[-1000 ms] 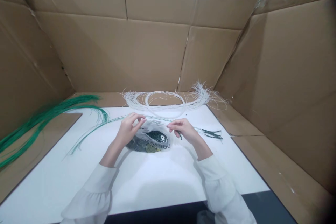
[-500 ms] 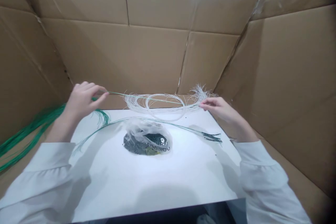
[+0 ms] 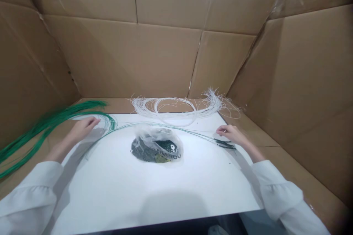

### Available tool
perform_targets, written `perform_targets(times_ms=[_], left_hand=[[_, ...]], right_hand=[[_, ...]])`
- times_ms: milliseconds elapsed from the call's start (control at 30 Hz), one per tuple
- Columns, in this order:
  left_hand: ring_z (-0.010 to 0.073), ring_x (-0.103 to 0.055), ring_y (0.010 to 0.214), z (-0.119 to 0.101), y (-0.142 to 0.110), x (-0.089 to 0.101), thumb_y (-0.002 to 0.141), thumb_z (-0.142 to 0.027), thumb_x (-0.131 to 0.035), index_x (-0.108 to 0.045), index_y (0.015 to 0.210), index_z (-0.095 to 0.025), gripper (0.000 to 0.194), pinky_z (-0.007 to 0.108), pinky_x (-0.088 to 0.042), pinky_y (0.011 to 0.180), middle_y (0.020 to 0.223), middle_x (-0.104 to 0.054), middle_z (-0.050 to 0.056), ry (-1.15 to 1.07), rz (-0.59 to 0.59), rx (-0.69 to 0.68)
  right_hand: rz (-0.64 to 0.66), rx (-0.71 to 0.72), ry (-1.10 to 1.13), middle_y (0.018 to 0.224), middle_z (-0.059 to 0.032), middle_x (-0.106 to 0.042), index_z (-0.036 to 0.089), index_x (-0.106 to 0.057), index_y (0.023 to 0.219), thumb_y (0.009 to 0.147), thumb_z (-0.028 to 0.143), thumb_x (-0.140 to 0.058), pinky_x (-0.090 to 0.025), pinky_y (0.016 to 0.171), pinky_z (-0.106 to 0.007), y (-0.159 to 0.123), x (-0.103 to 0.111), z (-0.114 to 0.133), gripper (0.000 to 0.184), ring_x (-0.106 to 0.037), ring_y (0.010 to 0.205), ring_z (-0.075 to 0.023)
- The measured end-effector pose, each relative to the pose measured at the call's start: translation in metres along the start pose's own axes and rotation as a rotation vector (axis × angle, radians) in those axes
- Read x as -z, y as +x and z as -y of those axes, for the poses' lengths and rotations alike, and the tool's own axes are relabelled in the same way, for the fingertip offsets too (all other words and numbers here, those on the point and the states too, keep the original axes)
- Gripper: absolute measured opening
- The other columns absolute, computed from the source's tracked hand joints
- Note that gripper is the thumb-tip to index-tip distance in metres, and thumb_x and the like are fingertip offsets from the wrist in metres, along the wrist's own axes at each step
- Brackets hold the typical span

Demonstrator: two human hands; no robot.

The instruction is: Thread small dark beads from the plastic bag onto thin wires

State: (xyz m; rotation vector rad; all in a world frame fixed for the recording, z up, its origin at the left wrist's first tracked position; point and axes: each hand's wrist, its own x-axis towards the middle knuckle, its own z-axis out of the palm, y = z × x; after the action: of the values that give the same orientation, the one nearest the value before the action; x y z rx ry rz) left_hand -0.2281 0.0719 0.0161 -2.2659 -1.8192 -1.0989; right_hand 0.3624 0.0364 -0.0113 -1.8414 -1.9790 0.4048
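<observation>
My left hand [image 3: 84, 128] is closed in a pinch at the left, beside the curled end of the green strand bundle [image 3: 52, 123]. My right hand [image 3: 231, 134] also pinches, just above the dark beaded ends [image 3: 224, 143] of several green strands [image 3: 132, 125] lying across the table. Between the two hands runs a thin green strand [image 3: 202, 131], stretched nearly straight and low over the tabletop; it is faint in places. A clear plastic bag [image 3: 147, 136] holding dark green beads [image 3: 165, 145] lies in the middle, nearer to me than the strands.
Coiled white strands [image 3: 176, 121] lie along the far edge of the white table [image 3: 165, 191], with a frayed end at the right. Cardboard walls [image 3: 165, 58] stand at the back and on both sides. A few tiny dark specks dot the tabletop.
Both hands have come down towards the table, the left one the most. The strand between them has dropped from in front of the white coil to just over the tabletop.
</observation>
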Motion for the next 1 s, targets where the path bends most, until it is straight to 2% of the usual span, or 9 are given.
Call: perform_targets(times_ms=[100,200,333,400,600,700,800,867,1000], left_hand=[[0.0078,-0.049,0.05,0.003,0.001,-0.016,0.076,-0.057,-0.048,-0.058,0.065,-0.018,0.042,0.015,-0.034,0.047,0.052,-0.057,-0.008,-0.002,0.04,0.073],[0.0072,-0.045,0.049,0.002,0.005,-0.024,0.082,-0.054,-0.04,-0.057,0.073,-0.018,0.042,0.016,-0.031,0.045,0.052,-0.052,-0.008,-0.023,-0.036,0.14],[0.006,-0.039,0.047,-0.012,0.017,-0.021,0.087,-0.047,-0.034,-0.055,0.077,-0.016,0.039,0.017,-0.027,0.045,0.052,-0.048,-0.008,-0.023,-0.127,0.21],[0.0068,-0.042,0.05,-0.02,0.022,-0.019,0.085,-0.047,-0.036,-0.058,0.08,-0.015,0.038,0.017,-0.029,0.049,0.055,-0.052,-0.007,0.03,-0.046,0.2],[0.0147,-0.055,0.065,-0.025,0.018,-0.027,0.073,-0.046,-0.054,-0.066,0.073,-0.017,0.032,0.019,-0.035,0.058,0.069,-0.065,-0.002,0.077,0.4,0.042],[0.0185,-0.056,0.07,-0.015,0.013,-0.033,0.071,-0.042,-0.054,-0.067,0.071,-0.018,0.028,0.023,-0.038,0.064,0.073,-0.066,0.002,0.121,0.46,0.02],[0.0263,-0.057,0.085,-0.008,0.014,-0.038,0.068,-0.041,-0.055,-0.066,0.087,-0.015,0.034,0.033,-0.041,0.076,0.09,-0.066,0.008,0.16,0.436,0.023],[0.0319,-0.055,0.096,-0.012,0.018,-0.047,0.067,-0.043,-0.055,-0.061,0.101,-0.011,0.048,0.04,-0.04,0.083,0.103,-0.063,0.014,0.153,0.417,0.003],[0.0311,-0.049,0.112,-0.044,0.031,-0.082,0.075,-0.044,-0.044,-0.054,0.115,-0.007,0.056,0.042,-0.034,0.095,0.121,-0.055,0.017,0.06,0.454,-0.11]], right_hand=[[-0.1,-0.009,-0.054,0.078,-0.0081,-0.069,0.019,-0.066,0.071,0.074,0.032,-0.048,-0.041,0.068,-0.031,-0.001,-0.014,0.002,0.022,-0.06,0.073,-0.0221],[-0.195,-0.037,-0.097,0.081,-0.0093,-0.069,0.018,-0.065,0.08,0.077,0.033,-0.043,-0.041,0.07,-0.031,-0.001,-0.016,0.004,0.027,-0.061,0.076,-0.0228],[-0.306,-0.096,-0.155,0.089,-0.0118,-0.068,0.015,-0.064,0.088,0.081,0.034,-0.037,-0.041,0.073,-0.031,0.001,-0.008,0.009,0.033,-0.061,0.08,-0.0224],[-0.293,-0.109,-0.189,0.088,-0.0112,-0.068,0.016,-0.064,0.087,0.081,0.033,-0.038,-0.04,0.072,-0.03,0.0,-0.008,0.012,0.032,-0.061,0.079,-0.0221],[-0.075,-0.08,-0.296,0.073,-0.0033,-0.069,0.022,-0.066,0.075,0.076,0.027,-0.047,-0.037,0.06,-0.025,-0.018,-0.026,0.017,0.019,-0.061,0.07,-0.018],[-0.041,-0.083,-0.358,0.079,-0.0058,-0.068,0.02,-0.066,0.076,0.077,0.022,-0.046,-0.038,0.062,-0.026,-0.027,-0.031,0.018,0.02,-0.061,0.074,-0.0194],[-0.057,-0.077,-0.413,0.094,-0.012,-0.065,0.015,-0.065,0.089,0.077,0.018,-0.047,-0.04,0.071,-0.031,-0.029,-0.034,0.03,0.023,-0.057,0.089,-0.0246],[-0.06,-0.011,-0.413,0.102,-0.0134,-0.063,0.014,-0.062,0.102,0.078,0.017,-0.048,-0.039,0.08,-0.034,-0.025,-0.04,0.05,0.028,-0.054,0.096,-0.0254],[0.027,0.455,-0.179,0.118,-0.0118,-0.057,0.015,-0.054,0.115,0.079,0.011,-0.046,-0.037,0.092,-0.035,-0.003,-0.066,0.108,0.038,-0.049,0.108,-0.0213]])
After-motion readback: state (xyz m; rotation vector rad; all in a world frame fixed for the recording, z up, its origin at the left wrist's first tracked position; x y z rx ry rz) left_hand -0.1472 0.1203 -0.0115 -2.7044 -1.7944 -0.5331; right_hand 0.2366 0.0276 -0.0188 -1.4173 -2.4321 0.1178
